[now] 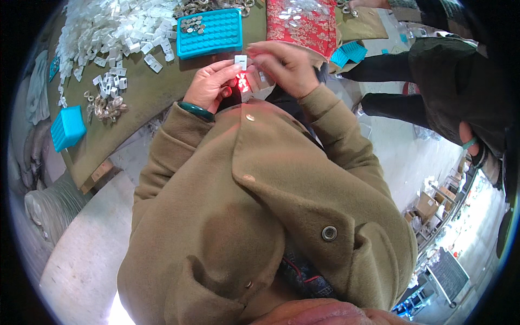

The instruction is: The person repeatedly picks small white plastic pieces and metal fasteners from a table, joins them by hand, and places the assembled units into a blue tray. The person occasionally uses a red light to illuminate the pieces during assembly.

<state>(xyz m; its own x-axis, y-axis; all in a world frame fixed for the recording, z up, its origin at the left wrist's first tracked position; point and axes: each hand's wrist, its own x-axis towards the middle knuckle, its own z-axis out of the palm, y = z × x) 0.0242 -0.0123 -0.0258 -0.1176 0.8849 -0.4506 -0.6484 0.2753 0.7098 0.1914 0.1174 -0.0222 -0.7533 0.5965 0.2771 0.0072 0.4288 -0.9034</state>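
My left hand (pixel 212 84), with a dark green bangle at its wrist, pinches a small white square plastic piece (pixel 240 62) with a dark slot in it, held upright near the table's front edge. Just to the right is my right hand (pixel 284 67), its bent fingers close to that piece. Those fingers are smeared by motion, and whether they hold anything cannot be made out. Red light falls on a shiny surface (pixel 244 84) below the white piece. Beyond my hands lies a blue ridged tray (pixel 219 46) with several round metal pieces (pixel 192 25) on it.
A large heap of white plastic pieces (pixel 114 32) covers the table's far left. Metal loops (pixel 105 107) and a blue box (pixel 69 128) lie nearer. Red patterned cloth (pixel 300 27) carries clear pieces. Another person in dark clothes (pixel 460 81) is at the right, a hand (pixel 370 3) at the table.
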